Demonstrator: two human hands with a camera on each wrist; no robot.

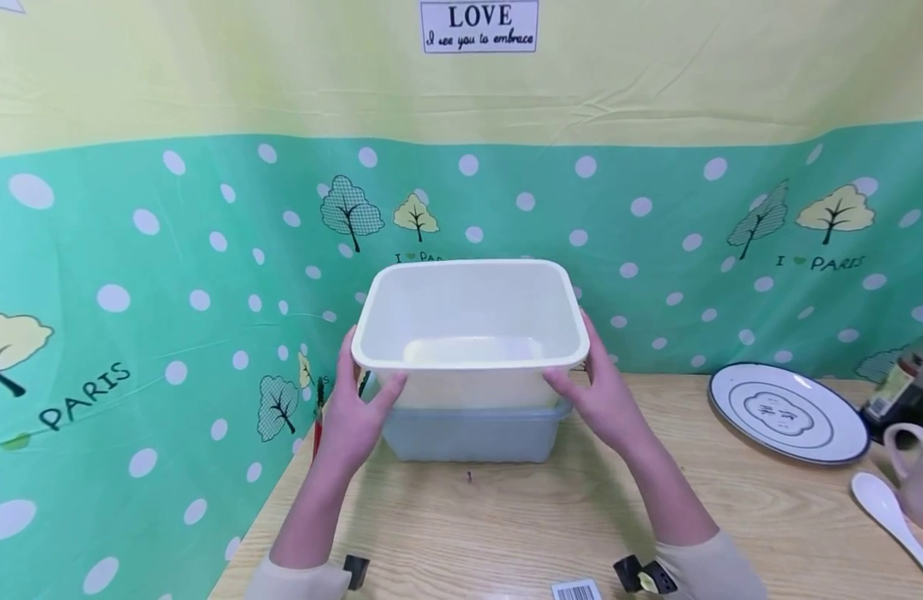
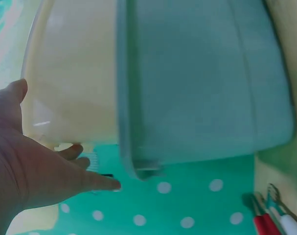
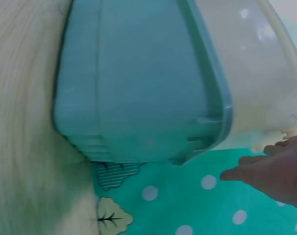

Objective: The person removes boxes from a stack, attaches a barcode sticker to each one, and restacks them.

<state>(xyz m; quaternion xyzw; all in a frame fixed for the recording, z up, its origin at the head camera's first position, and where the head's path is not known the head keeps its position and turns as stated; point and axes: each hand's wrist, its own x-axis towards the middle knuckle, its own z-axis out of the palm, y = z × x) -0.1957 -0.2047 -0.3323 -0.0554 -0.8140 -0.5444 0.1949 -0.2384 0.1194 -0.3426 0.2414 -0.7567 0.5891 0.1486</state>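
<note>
I see the white tub (image 1: 470, 321) sitting nested in the top of a pale blue-grey tub (image 1: 472, 433), which stands on the wooden table (image 1: 521, 525) close to the spotted green backdrop (image 1: 168, 275). My left hand (image 1: 353, 417) and right hand (image 1: 599, 392) lie against the white tub's two sides just under its rim, thumbs on the front wall and fingers spread and fairly straight, pressing rather than pinching. The head view alone shows the white tub's open inside, smooth with rounded corners and a rolled lip. The left wrist view shows instead the blue tub's flanged rim (image 2: 126, 122) ringing the cream wall of the white tub (image 2: 72, 78), with my left hand's fingers (image 2: 97, 182) reaching behind it, and red and white handles (image 2: 270, 223) beside the blue tub. The right wrist view shows the blue tub's ribbed base (image 3: 89, 147) on the wood. To the right of the tubs the table lies open as far as a ringed plate (image 1: 787, 412), a white spoon (image 1: 885, 512) and a pink mug (image 1: 922, 475); on the tubs' left the backdrop stands close.
</note>
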